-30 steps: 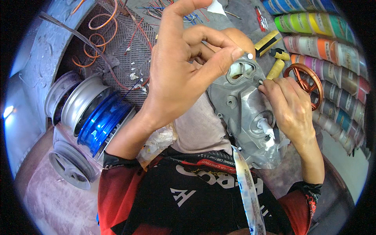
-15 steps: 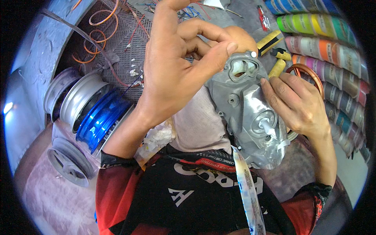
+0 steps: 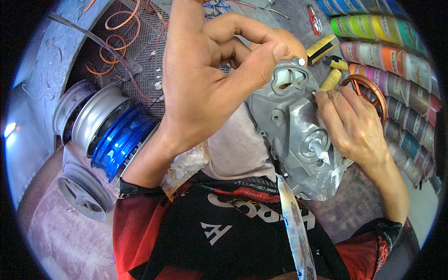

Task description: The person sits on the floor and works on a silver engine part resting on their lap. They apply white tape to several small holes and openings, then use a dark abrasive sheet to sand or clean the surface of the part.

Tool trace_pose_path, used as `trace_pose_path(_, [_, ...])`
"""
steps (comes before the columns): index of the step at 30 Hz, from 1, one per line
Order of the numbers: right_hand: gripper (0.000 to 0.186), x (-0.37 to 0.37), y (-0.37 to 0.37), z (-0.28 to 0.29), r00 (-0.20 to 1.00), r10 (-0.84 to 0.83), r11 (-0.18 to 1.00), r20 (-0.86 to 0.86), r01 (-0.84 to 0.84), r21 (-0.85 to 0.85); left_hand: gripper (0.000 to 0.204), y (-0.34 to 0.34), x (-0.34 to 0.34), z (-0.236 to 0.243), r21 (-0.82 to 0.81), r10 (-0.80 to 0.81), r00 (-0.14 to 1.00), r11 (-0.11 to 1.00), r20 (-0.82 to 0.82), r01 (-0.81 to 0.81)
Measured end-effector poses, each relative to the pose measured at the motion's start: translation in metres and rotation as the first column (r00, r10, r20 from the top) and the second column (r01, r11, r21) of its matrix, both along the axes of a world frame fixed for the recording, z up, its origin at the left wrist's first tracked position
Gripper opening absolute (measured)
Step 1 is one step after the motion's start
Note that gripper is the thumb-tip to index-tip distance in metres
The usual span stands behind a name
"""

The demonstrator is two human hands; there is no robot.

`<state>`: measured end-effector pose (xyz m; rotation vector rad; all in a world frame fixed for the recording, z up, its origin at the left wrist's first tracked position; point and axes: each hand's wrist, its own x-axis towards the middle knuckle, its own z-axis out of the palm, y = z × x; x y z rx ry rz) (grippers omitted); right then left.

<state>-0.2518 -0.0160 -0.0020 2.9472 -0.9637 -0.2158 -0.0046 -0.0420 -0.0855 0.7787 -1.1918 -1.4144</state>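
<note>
A grey metal engine cover (image 3: 287,123) leans upright in front of me on the right. A white twisted plug (image 3: 318,148) sticks out of its round boss. A small white round piece (image 3: 301,61) sits at its top edge. My left hand (image 3: 212,77) is raised at the cover's upper left, thumb and index finger closed in a pinch near the top rim; anything between them is hidden. My right hand (image 3: 352,121) is at the cover's right edge, fingertips pressed together by a small hole, over something grey too small to name. A ribbed pale cloth (image 3: 238,147) lies beside the cover.
Wheel rims in silver (image 3: 95,112), blue (image 3: 122,142) and grey (image 3: 84,193) stand at left. A copper-coloured rim (image 3: 368,86) is behind my right hand. Colour sample cups (image 3: 373,53) line the right. Yellow-black pieces (image 3: 322,49) lie ahead. A printed plastic strip (image 3: 298,228) hangs before me.
My left hand has shifted slightly left. My right wrist and forearm have swung a little right and lower, with the fingertips still at the cover's edge. The cover has barely moved.
</note>
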Motion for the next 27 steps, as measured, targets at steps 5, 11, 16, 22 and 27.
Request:
trace_pose_path(5, [0.026, 0.003, 0.01, -0.004, 0.991, -0.132, 0.991, 0.019, 0.132, 0.011, 0.068, -0.001, 0.0, 0.009, -0.035, -0.042, 0.998, 0.998, 0.037, 0.043])
trace_pose_path(11, [0.035, -0.004, 0.001, 0.016, 0.96, -0.264, 0.959, 0.094, 0.251, 0.129, 0.063, -0.009, 0.009, 0.022, -0.108, -0.061, 0.992, 0.992, 0.108, 0.072])
trace_pose_path(16, [0.036, -0.048, 0.004, 0.023, 0.828, -0.497, 0.866, 0.261, 0.454, 0.209, 0.054, -0.006, 0.02, 0.005, -0.103, 0.077, 0.99, 0.993, 0.121, -0.065])
trace_pose_path(22, [0.029, -0.07, 0.028, -0.009, 0.841, -0.484, 0.862, 0.24, 0.412, 0.296, 0.047, 0.001, 0.017, 0.003, -0.128, 0.124, 0.981, 0.986, 0.149, -0.105])
trace_pose_path(27, [0.028, -0.076, 0.034, -0.02, 0.906, -0.35, 0.932, 0.237, 0.311, 0.187, 0.046, 0.005, 0.008, 0.008, -0.172, 0.105, 0.976, 0.982, 0.19, -0.072])
